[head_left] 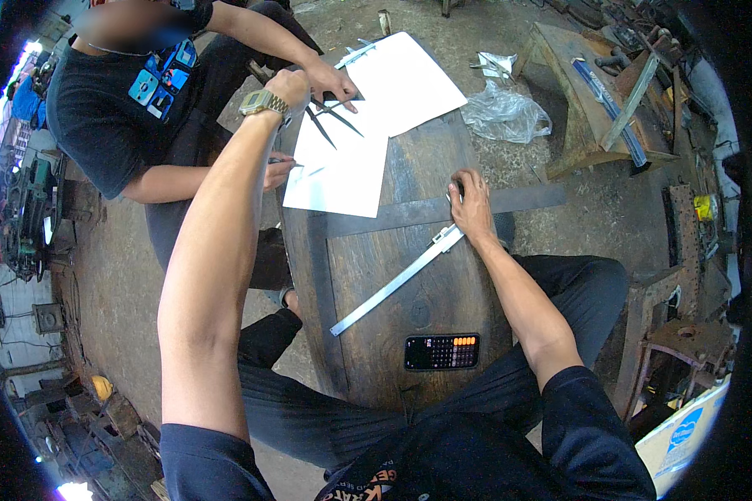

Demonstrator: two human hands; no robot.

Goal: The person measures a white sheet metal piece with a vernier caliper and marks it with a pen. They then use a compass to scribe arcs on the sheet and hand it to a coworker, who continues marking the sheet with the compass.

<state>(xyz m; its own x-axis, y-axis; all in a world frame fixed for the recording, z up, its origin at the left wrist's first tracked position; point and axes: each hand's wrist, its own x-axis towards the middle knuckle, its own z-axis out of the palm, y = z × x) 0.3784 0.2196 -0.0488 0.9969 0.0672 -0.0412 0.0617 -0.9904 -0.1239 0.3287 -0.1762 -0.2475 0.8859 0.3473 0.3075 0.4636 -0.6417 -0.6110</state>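
My left hand (289, 87), with a gold watch at its wrist, is closed over the top of dark dividers (324, 129). Their two pointed legs spread over a white paper sheet (334, 184). A co-worker's hand (334, 82) is beside mine at the sheet's edge; their other hand (277, 173) holds a pen on the paper. My right hand (472, 204) is curled around the upper end of a silver vernier caliper (393, 286), hiding its jaws. The caliper lies slanted across the wooden table (418, 313). Beneath that hand runs a flat steel square (526, 199).
A phone (441, 351) showing a calculator lies near my lap. Another white sheet (409, 83) overhangs the far edge. Beyond it are a crumpled plastic bag (505, 113) and a wooden stand (560, 100) bearing metal bars. A rusty metal frame (677, 338) stands at the right.
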